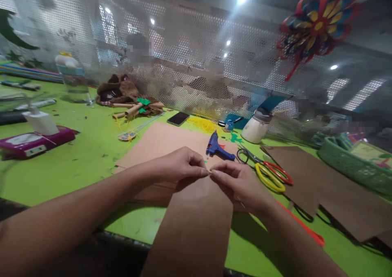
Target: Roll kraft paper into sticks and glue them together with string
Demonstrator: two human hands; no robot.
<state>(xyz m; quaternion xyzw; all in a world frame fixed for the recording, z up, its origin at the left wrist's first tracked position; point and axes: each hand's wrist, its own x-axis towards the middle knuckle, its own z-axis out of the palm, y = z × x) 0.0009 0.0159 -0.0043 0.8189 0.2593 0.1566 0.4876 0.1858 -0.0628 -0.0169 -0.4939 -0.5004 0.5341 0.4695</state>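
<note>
A long strip of brown paper (pixel 196 228) runs from the near edge up to my fingers, over the table's front. My left hand (pixel 185 165) pinches the far end of the strip between thumb and forefinger. Close beside it, my right hand (pixel 240 183) pinches the same end, the fingertips of both hands almost touching. Beneath them lie several larger brown paper sheets (pixel 165 140). A blue glue gun (pixel 218 148) rests on the sheets just beyond my hands. To the right of my right hand lie scissors (pixel 271 176) with yellow and red handles.
A purple power strip (pixel 38 144) with a white plug stands left on the green table (pixel 92 162). Farther back are paper rolls (pixel 134 109), a phone (pixel 178 118), yellow shreds (pixel 203 125) and a white bottle (pixel 256 128). Brown card (pixel 337 183) and a green basket (pixel 352 160) lie right.
</note>
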